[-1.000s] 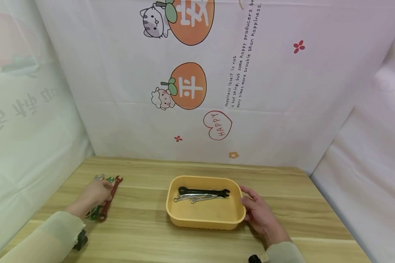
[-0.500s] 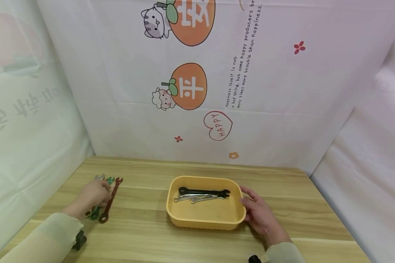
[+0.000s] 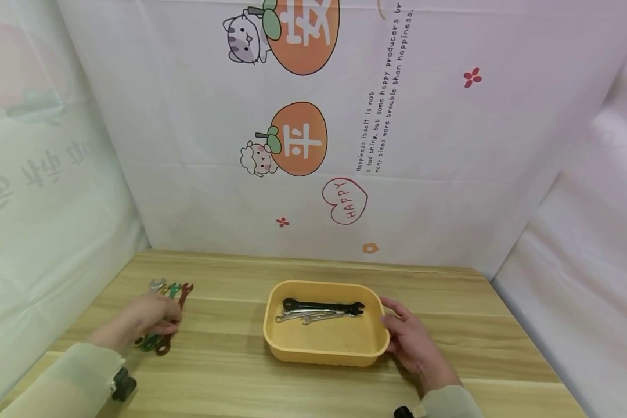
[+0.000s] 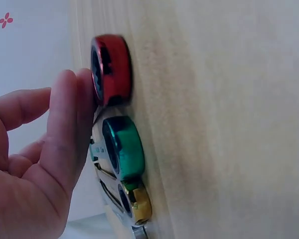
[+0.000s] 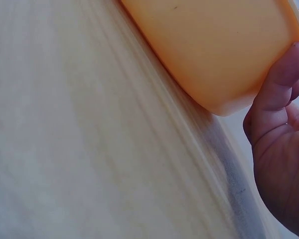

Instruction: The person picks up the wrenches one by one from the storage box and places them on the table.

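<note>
On the left of the table, my left hand [image 3: 145, 318] lies over a row of combination wrenches. Fairly straight fingers touch the red wrench [image 3: 164, 346]. Beside it lie a green wrench [image 3: 175, 289], a gold wrench [image 4: 141, 203] and a silver wrench [image 3: 158, 284], their middles hidden under the hand in the head view. Ring ends of the red and green wrenches stand out in the left wrist view. My right hand [image 3: 410, 335] grips the right end of a yellow plastic bin [image 3: 324, 341], thumb over its rim. Inside lie a black wrench [image 3: 321, 305] and small silver wrenches [image 3: 326, 314].
The wood-grain table [image 3: 230, 371] extends between the wrench row and the bin. A white printed cloth [image 3: 428, 203] hangs behind, and further white sheets close off both sides.
My left hand has slid a little towards me along the wrenches, uncovering more of their far ends. The red wrench has shifted slightly. The right hand and the bin stay put.
</note>
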